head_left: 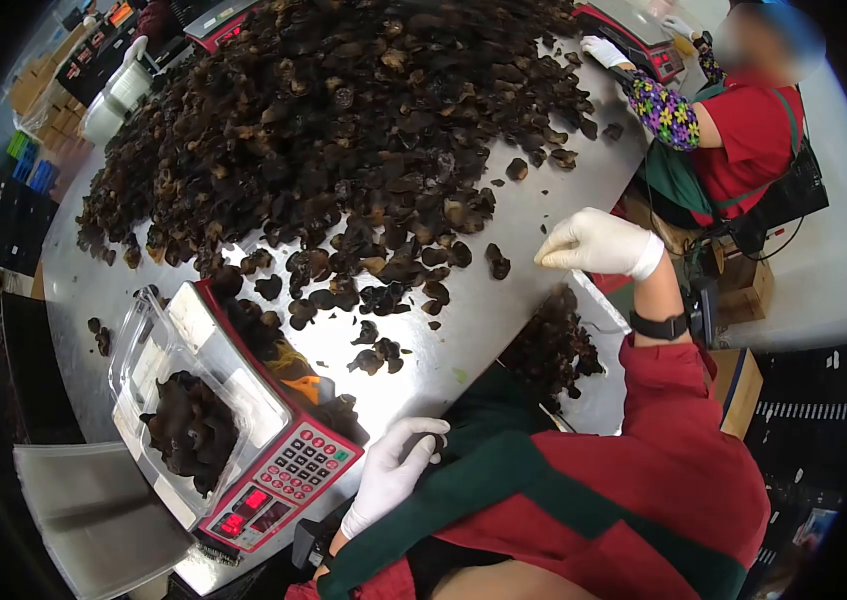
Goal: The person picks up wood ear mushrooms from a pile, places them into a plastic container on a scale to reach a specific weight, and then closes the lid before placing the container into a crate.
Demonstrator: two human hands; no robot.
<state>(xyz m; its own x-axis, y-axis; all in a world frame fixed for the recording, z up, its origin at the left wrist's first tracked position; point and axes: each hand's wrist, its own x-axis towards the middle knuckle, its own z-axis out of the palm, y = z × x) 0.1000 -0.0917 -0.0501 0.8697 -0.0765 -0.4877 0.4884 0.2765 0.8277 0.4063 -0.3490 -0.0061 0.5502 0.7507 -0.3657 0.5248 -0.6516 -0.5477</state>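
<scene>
My left hand [396, 473], in a white glove, is closed on a dark wood ear mushroom [437, 446] near the table's front edge, beside the scale. Higher up, my white-gloved right hand [599, 244] hovers past the table edge with its fingertips pressed together; nothing shows between them. A red digital scale [296, 462] stands to the left of my left hand, its display lit. On it sits a clear plastic box [127, 372] with a clump of wood ear mushrooms [191, 428] inside. Loose mushrooms [376, 356] lie scattered on the steel table [484, 330].
A large heap of wood ear mushrooms [344, 120] covers the table's far part. More mushrooms [556, 345] lie in a white-edged container below my right arm. Stacked clear boxes [94, 520] stand left of the scale. A co-worker [734, 140] works at another scale [644, 45].
</scene>
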